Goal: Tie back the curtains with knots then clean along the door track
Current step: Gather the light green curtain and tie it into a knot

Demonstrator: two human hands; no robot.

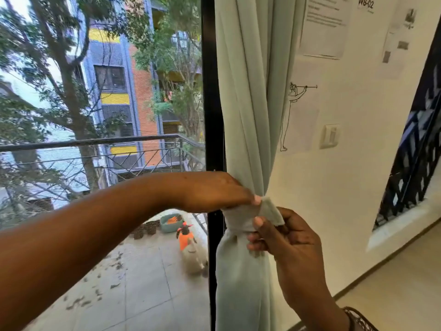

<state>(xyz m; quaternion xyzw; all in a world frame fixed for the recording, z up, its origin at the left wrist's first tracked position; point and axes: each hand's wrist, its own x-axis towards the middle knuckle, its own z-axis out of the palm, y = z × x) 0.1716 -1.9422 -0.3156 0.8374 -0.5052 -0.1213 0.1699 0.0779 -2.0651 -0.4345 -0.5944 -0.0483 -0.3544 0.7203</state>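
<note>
Head view, one frame. Pale grey-green fabric curtain (250, 91) hung down the centre of the frame, beside the black door frame (211, 103), and was gathered into a knot (241, 218) at lower centre. Left hand (214, 191) reached in from the left edge, fingers curled on the upper left of the knot. Right hand (284, 237) came up from the lower right, thumb and fingers pinching the short loose end of the curtain (270, 210) that stuck out of the knot's right side. Below the knot the fabric fell in a narrow bundle to the bottom edge. Through the glass, left half of frame: metal balcony railing (95, 142), tiled balcony floor (143, 271), orange-and-white spray bottle (187, 237), teal basin (170, 222). Right of the curtain: white wall (334, 187) with printed paper sheets (322, 27) and a white wall switch (329, 136).
</note>
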